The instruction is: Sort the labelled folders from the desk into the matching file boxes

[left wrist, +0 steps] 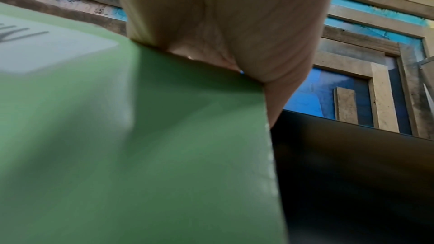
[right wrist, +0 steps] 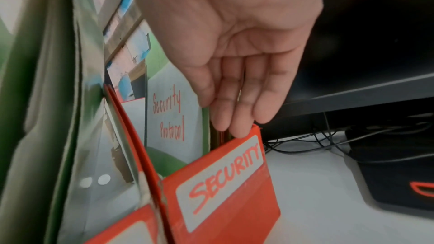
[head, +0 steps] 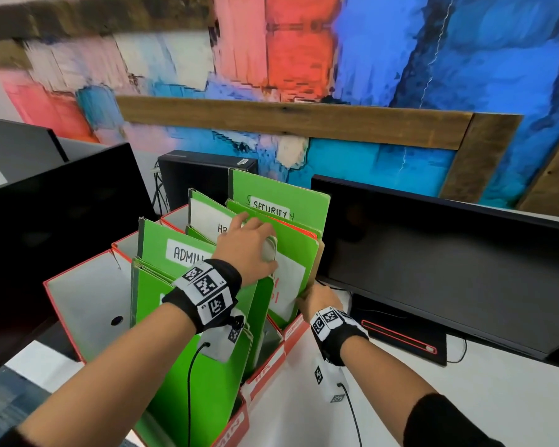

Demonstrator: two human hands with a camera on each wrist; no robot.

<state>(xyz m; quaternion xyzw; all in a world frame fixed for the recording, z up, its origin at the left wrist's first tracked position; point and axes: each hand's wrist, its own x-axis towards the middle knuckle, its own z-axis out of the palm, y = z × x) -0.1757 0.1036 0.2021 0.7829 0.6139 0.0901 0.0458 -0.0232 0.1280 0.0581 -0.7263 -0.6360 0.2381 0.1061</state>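
Three red file boxes stand side by side on the white desk: ADMIN (head: 78,304), HR (head: 265,372) and SECURITY (head: 296,330) (right wrist: 225,183), each holding green folders. A green folder (head: 291,275) (right wrist: 169,114) labelled "Security Protocol" stands in the SECURITY box. My left hand (head: 249,243) (left wrist: 223,25) reaches over from above and grips this folder's top edge (left wrist: 164,136). My right hand (head: 317,296) (right wrist: 234,90) is at the box's right side, fingers straight, their tips touching the folders' side edge just above the box front.
A black monitor (head: 433,259) stands close on the right of the boxes, another monitor (head: 62,201) on the left. Behind is a black computer case (head: 191,175). A black device (head: 404,337) and cables lie under the right monitor.
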